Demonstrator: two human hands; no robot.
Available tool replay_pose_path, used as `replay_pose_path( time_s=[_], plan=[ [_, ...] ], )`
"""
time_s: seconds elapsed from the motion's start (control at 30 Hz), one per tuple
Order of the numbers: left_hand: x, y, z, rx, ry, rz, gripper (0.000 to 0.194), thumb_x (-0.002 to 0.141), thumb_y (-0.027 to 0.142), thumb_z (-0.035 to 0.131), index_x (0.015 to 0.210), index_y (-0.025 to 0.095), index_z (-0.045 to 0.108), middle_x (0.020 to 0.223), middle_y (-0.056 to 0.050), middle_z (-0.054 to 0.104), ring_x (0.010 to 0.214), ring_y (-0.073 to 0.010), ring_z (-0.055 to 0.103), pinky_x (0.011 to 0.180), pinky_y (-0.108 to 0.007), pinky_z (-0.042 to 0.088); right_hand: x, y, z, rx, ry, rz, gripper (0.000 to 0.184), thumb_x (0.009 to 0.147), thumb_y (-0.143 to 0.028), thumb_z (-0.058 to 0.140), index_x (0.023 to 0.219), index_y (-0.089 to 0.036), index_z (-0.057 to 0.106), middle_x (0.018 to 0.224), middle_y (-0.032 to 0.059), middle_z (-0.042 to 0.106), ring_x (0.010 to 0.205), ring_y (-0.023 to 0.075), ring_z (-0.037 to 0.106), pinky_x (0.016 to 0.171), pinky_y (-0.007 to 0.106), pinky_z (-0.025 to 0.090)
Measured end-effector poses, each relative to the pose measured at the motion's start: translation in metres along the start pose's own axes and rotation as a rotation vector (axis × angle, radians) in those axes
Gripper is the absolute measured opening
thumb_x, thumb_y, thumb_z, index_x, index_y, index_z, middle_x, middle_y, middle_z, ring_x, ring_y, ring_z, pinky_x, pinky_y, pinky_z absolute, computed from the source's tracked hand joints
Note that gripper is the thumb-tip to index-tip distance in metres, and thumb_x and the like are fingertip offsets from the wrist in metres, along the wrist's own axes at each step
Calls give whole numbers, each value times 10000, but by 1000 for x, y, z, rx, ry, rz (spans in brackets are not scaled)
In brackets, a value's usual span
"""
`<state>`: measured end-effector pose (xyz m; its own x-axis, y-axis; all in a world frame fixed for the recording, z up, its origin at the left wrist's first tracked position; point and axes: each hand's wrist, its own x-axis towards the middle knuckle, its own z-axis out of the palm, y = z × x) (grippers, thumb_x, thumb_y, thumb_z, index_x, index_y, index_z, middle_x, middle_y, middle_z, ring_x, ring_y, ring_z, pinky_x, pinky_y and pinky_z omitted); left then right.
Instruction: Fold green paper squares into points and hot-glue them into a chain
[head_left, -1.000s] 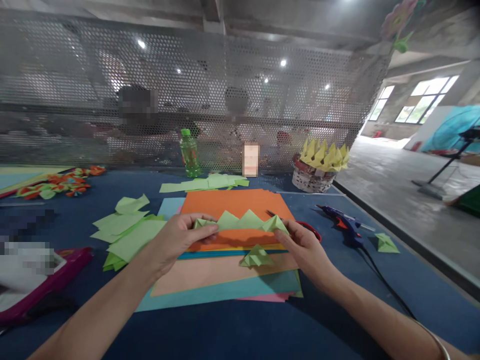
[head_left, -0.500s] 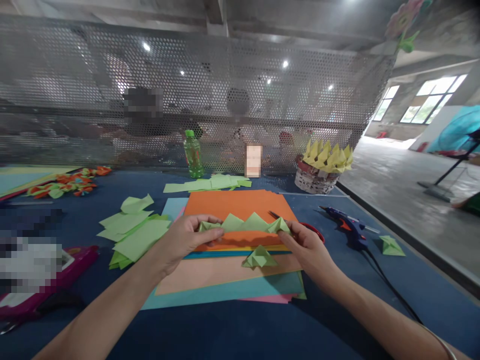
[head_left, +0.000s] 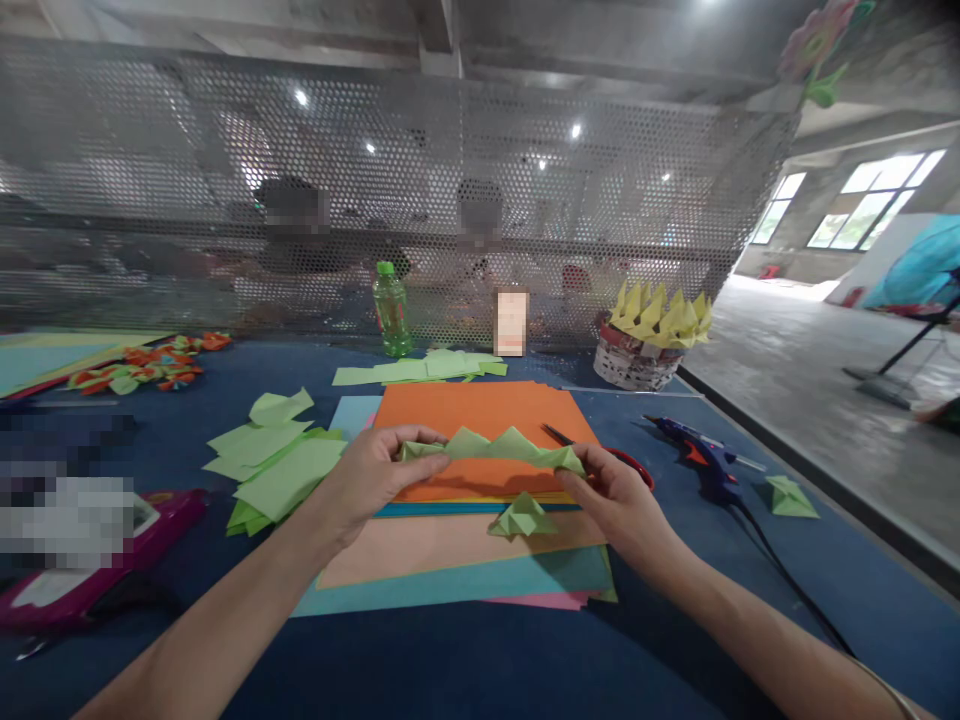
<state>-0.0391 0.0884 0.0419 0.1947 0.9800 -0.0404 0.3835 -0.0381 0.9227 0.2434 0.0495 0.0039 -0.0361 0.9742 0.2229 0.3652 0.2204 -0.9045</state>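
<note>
A green folded paper strip [head_left: 480, 445] with pointed peaks stretches between my two hands, over a stack of orange paper [head_left: 465, 400]. My left hand [head_left: 394, 465] pinches its left end between thumb and fingers. At the other end, my right hand [head_left: 604, 480] grips the strip the same way. Just below the strip, a small folded green paper piece [head_left: 523, 517] rests on peach paper [head_left: 420, 550]. Scissors with red handles [head_left: 637, 468] lie partly hidden behind my right hand.
Green paper sheets [head_left: 289, 475] lie to the left, near a magenta-edged device [head_left: 172, 515]. On the right are a glue gun [head_left: 701, 455] with its cord and another folded green piece [head_left: 791, 497]. Behind stand a green bottle [head_left: 391, 315] and a basket with yellow paper points [head_left: 637, 360].
The whole view has shifted slightly, so things appear a little further right. Both hands keep hold of the strip; its right end has tilted and looks flatter now.
</note>
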Motion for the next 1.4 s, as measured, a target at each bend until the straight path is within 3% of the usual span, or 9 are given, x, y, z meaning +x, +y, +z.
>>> replay_pose_path(
  time_s=[0.07,0.13,0.2,0.3,0.6,0.9,1.4],
  plan=[
    [0,0,0,51,23,45,379,731,519,769,938,204,723,663,-13,680,552,-180,594,515,-256,400,0,1,0,-17,9,1,203,869,-408,592,870,-207,620,755,-17,565,654,143,505,610,256,400],
    [-1,0,1,103,45,127,320,753,502,740,901,219,722,741,-23,694,631,-201,620,555,-268,425,-1,1,0,-35,20,0,174,858,-379,593,865,-206,615,778,-11,576,664,143,505,614,258,395],
    [-2,1,3,157,68,241,235,782,455,702,865,235,710,913,-44,716,847,-246,658,711,-296,482,-2,0,0,-53,33,-5,145,841,-346,590,865,-205,611,794,-7,590,671,144,507,623,262,394],
    [-4,3,5,253,114,412,109,830,345,628,852,248,671,1074,-51,691,1055,-262,624,906,-317,452,-2,-3,-1,-81,58,-20,109,793,-284,584,867,-206,604,815,-4,614,683,147,512,651,272,401],
    [-6,2,9,531,230,739,119,915,185,502,880,232,605,1035,-68,678,1059,-264,605,968,-399,396,-5,-6,1,-140,102,-77,199,768,-262,620,958,-215,588,891,12,623,789,170,548,698,283,405],
    [-4,-6,10,628,250,804,160,907,108,471,951,224,572,1025,-50,673,1028,-241,603,942,-406,406,-7,-8,1,-162,97,-93,256,743,-237,619,993,-213,572,889,2,604,768,162,523,714,283,426],
    [-5,-10,10,676,226,698,129,930,196,486,1001,231,588,978,-46,687,982,-264,613,872,-421,422,-7,-3,1,-174,39,-115,133,835,-251,597,962,-222,568,911,-6,625,780,155,553,711,279,427]
  ],
)
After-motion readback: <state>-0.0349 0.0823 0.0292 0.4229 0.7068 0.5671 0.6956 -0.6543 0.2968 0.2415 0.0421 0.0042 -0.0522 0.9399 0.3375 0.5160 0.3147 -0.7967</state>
